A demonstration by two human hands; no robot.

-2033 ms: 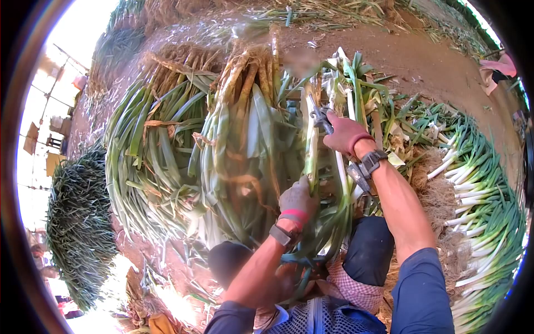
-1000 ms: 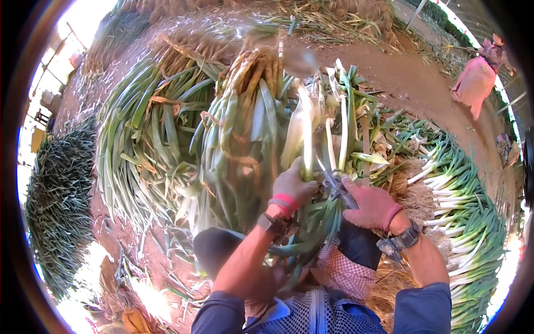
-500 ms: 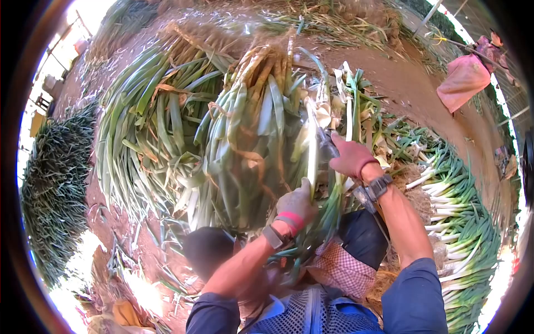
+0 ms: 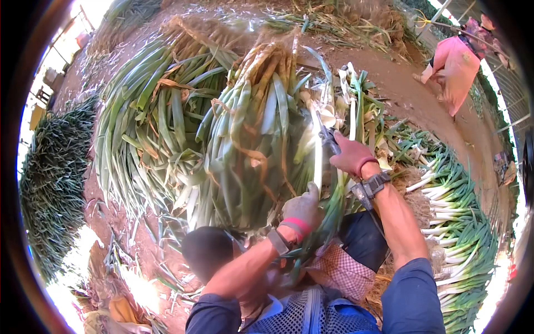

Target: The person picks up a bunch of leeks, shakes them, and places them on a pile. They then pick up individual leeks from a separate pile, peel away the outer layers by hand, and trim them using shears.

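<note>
Leek-cleaning work fills the head view, seen from above the person's lap. The left hand (image 4: 302,209), gloved, is closed tight around the lower part of one leek (image 4: 317,161), which stands nearly upright in front of the knees, its pale shaft pointing away. The right hand (image 4: 351,156), also gloved, is clenched on a small blade (image 4: 329,139) – knife or shears, too blurred to tell – and its tip touches the leek's upper shaft, where loose outer leaves peel off.

Just behind the leek rises a big pile (image 4: 250,128) of uncleaned leeks with yellowed outer leaves, and a second pile (image 4: 150,111) lies left of it. On the right, white-shafted cleaned leeks (image 4: 467,211) lie in a curved row beside a heap of roots (image 4: 417,195) and scraps. A person in pink (image 4: 453,69) stands well apart on the bare ground (image 4: 411,94).

Judging by the piles, the work is partly done – a fair row is cleaned, yet the larger share waits, and the leek in hand is only part stripped
</note>
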